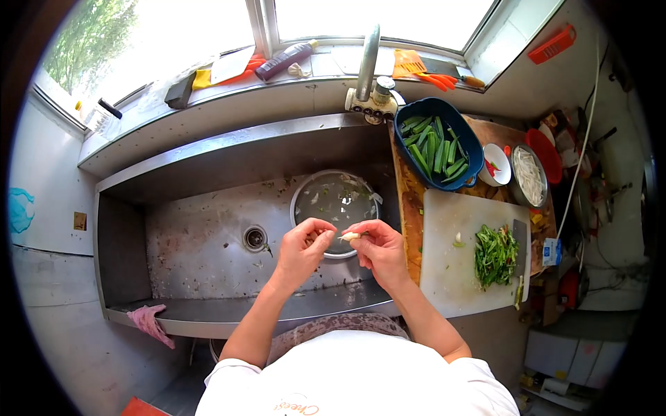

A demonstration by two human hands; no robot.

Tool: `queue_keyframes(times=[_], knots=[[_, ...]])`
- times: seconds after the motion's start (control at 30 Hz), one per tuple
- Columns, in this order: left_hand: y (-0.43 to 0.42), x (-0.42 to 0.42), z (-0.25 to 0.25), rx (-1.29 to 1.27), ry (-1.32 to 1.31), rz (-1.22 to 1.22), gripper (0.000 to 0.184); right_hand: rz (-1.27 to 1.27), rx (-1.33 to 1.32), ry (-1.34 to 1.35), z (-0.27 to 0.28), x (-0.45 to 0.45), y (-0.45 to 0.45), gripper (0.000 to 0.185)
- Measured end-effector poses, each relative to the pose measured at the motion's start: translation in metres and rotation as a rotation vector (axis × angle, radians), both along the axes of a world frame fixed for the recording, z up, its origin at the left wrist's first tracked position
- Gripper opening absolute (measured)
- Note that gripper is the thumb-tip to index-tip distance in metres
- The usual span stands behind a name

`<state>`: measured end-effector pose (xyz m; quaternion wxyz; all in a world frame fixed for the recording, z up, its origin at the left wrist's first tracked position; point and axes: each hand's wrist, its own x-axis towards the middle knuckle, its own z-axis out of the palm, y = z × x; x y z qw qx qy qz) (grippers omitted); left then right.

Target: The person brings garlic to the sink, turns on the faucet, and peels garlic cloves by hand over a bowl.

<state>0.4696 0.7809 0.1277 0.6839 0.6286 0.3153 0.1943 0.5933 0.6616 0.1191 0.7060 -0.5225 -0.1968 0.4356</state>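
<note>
Over the metal sink, my right hand (381,251) pinches a small white garlic clove (349,236) between thumb and fingertips. My left hand (305,248) is closed in a pinch at the clove's left end, on a thin bit of something too small to name. Below both hands stands a round basin (331,201) of water with pale scraps floating in it. On the white cutting board (451,277) to the right lie chopped greens (496,256) and another small pale clove (458,240).
The sink (201,243) has a drain (254,238) and scattered scraps. A faucet (369,62) rises behind. Cut green vegetables fill a blue tub (466,135), near a white bowl (505,173) and a bowl of white strips (528,177). A pink cloth (150,324) hangs over the front edge.
</note>
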Motion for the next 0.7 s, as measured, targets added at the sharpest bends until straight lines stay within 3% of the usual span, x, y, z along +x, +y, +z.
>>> queue_keyframes(times=[0.23,0.33,0.53,0.7], knots=[[-0.005,0.003,-0.001,0.132,-0.032,-0.089,0.006,0.04,-0.009,-0.061,0.003,0.004,0.0,0.014],[-0.006,0.006,0.003,0.299,-0.031,-0.066,0.003,0.057,-0.006,-0.037,0.005,0.005,-0.001,0.013],[-0.02,0.012,-0.002,0.31,-0.122,0.051,0.005,0.104,0.059,0.074,0.0,0.005,-0.002,0.009],[-0.012,0.011,0.005,-0.139,-0.127,-0.007,0.006,0.16,0.215,0.411,0.003,0.009,-0.001,0.008]])
